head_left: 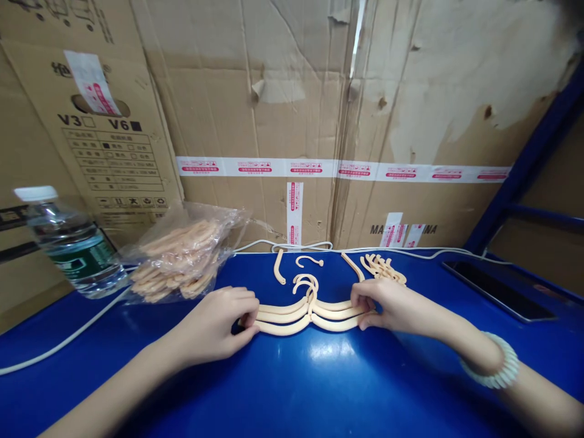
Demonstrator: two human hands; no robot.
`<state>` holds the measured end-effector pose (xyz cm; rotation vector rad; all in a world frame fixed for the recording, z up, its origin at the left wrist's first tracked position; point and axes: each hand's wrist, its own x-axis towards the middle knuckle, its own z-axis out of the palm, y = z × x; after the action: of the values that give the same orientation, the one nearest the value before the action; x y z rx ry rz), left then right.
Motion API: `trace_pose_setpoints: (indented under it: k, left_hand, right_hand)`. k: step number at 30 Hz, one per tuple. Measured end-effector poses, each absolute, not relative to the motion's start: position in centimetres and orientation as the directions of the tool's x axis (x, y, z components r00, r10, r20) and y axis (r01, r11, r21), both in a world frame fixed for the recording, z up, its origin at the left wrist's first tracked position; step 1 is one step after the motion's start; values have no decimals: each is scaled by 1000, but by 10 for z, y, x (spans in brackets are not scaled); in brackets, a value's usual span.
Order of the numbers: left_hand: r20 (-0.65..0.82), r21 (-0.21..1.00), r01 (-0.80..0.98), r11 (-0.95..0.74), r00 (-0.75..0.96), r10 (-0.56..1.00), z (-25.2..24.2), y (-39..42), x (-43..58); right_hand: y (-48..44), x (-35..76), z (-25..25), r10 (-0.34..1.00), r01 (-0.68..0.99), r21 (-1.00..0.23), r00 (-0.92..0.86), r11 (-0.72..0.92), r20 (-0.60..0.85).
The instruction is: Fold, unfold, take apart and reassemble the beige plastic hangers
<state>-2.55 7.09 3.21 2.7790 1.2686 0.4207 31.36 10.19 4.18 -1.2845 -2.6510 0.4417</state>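
Several peach-coloured clothes hangers [283, 328] lie nested one behind another on the blue table, with their curved hooks [306, 283] pointing away from me. My left hand [230, 319] pinches their left ends between thumb and fingers. At the opposite ends, my right hand [378, 304] has its thumb and fingers closed on the hangers too. Just behind them lie a loose hanger arm [279, 267], a loose hook [310, 261] and a second arm [353, 266], partly behind my right hand. A small heap of hooks [383, 267] sits beyond that hand.
A clear plastic bag [182, 255] full of peach-coloured parts lies at the back left, beside a water bottle [75, 249]. A dark phone [499, 291] rests at the right. White cable [68, 340] runs along the table, and cardboard [255, 121] walls the back.
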Motion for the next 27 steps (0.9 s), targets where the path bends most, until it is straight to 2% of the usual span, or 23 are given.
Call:
trace_pose_setpoints:
  k: [5, 18, 23, 27]
  left_hand:
    - [228, 184, 716, -673, 635, 738, 30, 71, -26]
    - [261, 126, 739, -662, 619, 740, 26, 73, -27]
    - [299, 131, 707, -695, 640, 708, 28, 63, -16]
    - [306, 143, 651, -745, 687, 659, 27, 59, -9]
  right_hand:
    - [98, 312, 42, 811, 774, -262, -582, 577, 67]
    - [92, 309, 41, 800, 768, -248, -598, 590, 54]
    - [91, 309, 46, 814, 795, -186, -578, 577, 58]
    - [97, 319, 51, 852, 844, -128, -506, 521, 134]
